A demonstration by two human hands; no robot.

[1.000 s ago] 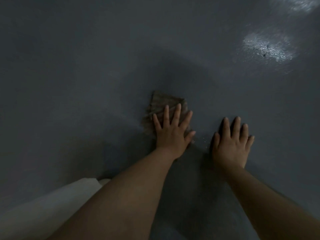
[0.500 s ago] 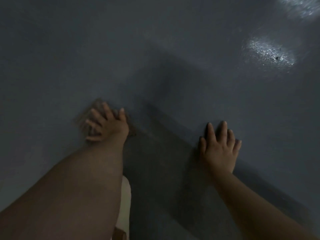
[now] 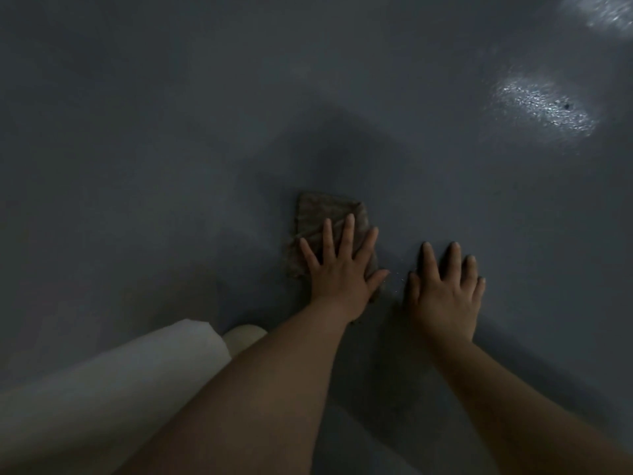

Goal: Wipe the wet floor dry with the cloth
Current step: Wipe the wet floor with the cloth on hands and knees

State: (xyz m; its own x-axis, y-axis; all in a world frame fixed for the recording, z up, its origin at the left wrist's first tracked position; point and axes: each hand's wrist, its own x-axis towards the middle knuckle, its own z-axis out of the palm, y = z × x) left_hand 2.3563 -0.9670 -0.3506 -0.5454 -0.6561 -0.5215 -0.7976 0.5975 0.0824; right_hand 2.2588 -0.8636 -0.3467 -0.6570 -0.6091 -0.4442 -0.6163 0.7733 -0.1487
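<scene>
There, the brown cloth lies flat on the grey floor, pinned under the left hand, fingers spread. Just beside it, the right hand presses flat on the floor, fingers spread too.

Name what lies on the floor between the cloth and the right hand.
Head view: only bare grey floor, with a few tiny bright specks, separates the cloth from the right hand.

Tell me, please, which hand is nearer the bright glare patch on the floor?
Right. The right hand lies flat below the glare patch; the left hand presses the cloth farther left.
</scene>
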